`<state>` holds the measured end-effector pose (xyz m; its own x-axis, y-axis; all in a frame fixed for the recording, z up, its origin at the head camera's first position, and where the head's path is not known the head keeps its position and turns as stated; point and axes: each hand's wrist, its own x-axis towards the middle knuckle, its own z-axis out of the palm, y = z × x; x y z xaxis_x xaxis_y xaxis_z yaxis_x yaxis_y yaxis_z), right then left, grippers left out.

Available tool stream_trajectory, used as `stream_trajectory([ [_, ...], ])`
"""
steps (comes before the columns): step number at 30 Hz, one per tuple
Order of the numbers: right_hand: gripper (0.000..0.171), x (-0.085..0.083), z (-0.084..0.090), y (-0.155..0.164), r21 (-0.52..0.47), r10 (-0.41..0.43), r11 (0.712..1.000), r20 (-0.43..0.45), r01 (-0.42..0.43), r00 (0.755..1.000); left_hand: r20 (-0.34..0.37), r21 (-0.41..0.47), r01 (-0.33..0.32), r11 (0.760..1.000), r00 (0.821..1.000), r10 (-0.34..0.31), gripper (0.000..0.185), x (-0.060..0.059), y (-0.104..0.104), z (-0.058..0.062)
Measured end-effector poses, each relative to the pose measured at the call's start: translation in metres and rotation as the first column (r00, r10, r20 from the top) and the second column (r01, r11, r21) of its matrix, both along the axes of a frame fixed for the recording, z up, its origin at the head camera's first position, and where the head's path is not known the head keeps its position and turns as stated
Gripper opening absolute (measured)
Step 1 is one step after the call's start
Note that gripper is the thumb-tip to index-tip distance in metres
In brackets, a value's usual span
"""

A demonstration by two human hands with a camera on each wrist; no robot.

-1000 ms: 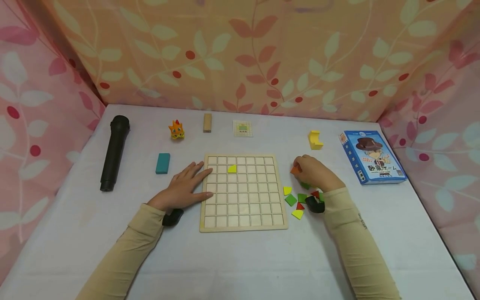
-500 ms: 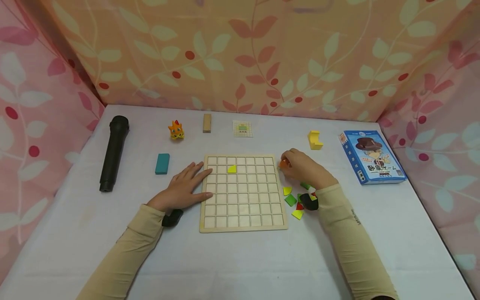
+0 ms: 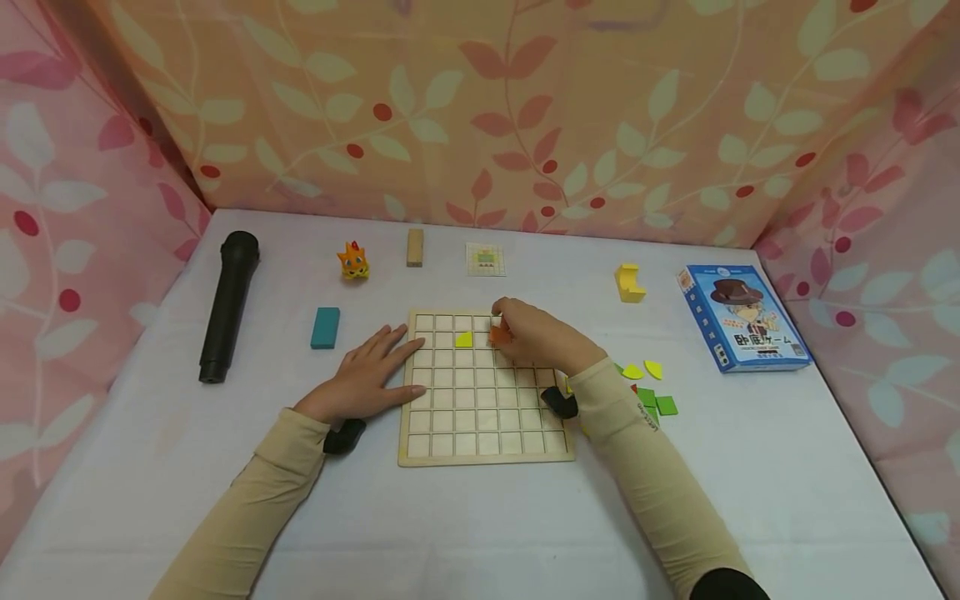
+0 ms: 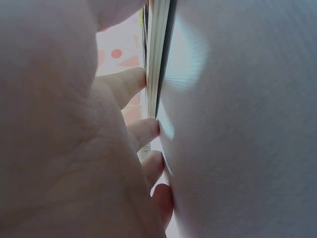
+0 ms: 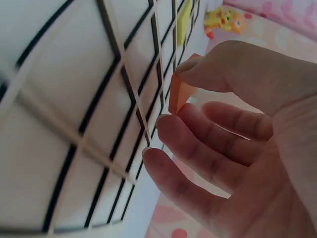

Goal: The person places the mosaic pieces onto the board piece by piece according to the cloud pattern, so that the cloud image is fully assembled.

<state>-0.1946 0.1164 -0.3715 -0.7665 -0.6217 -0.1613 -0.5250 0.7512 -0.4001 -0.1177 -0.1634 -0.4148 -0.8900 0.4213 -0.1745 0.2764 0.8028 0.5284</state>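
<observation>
A wooden grid board (image 3: 442, 460) lies flat at the middle of the table. My left hand (image 3: 358, 379) rests at its left side, fingers spread, with thumb and fingertips on the edge. In the left wrist view those fingers touch the side of the board (image 4: 157, 54). Over the board's upper right part is my right hand (image 3: 543, 337), pinching an orange tile (image 5: 182, 94) between thumb and fingers, close to the grid. A yellow tile (image 3: 464, 339) with one rounded corner sits in a cell of the second row, left of that hand.
Loose yellow and green tiles (image 3: 667, 406) lie right of the board, partly hidden by the right sleeve. Behind the board are a patterned card (image 3: 486, 259), a wooden block (image 3: 415, 248), an orange toy (image 3: 353, 262) and a yellow block (image 3: 629, 284). A teal block (image 3: 325, 328), black microphone (image 3: 229, 308) and blue box (image 3: 742, 317) flank it.
My right hand has moved left from beside the tile pile to over the board, carrying the orange tile. More of the loose tiles at the right now show. The left hand has stayed put.
</observation>
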Motion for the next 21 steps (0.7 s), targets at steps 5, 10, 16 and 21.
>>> stream_trajectory([
  [5,0.023,0.000,-0.004,-0.009,0.028,0.040,0.999,-0.020,-0.039,0.999,-0.001,0.005,-0.001,1.000,1.000,0.001,0.074,0.000,0.000,0.000],
  [10,0.019,0.002,-0.007,-0.012,0.033,0.045,0.998,-0.042,-0.044,0.998,-0.001,0.006,0.000,1.000,1.000,0.000,0.074,0.000,0.001,-0.001],
  [16,0.020,0.004,-0.009,-0.013,0.060,0.015,0.998,-0.043,-0.013,0.999,0.003,-0.010,0.006,1.000,1.000,-0.006,0.075,-0.002,0.001,-0.003],
  [21,0.021,0.003,-0.011,-0.017,0.058,0.045,0.997,-0.067,-0.041,0.997,0.004,-0.015,-0.005,1.000,1.000,0.005,0.075,-0.001,-0.001,-0.003],
])
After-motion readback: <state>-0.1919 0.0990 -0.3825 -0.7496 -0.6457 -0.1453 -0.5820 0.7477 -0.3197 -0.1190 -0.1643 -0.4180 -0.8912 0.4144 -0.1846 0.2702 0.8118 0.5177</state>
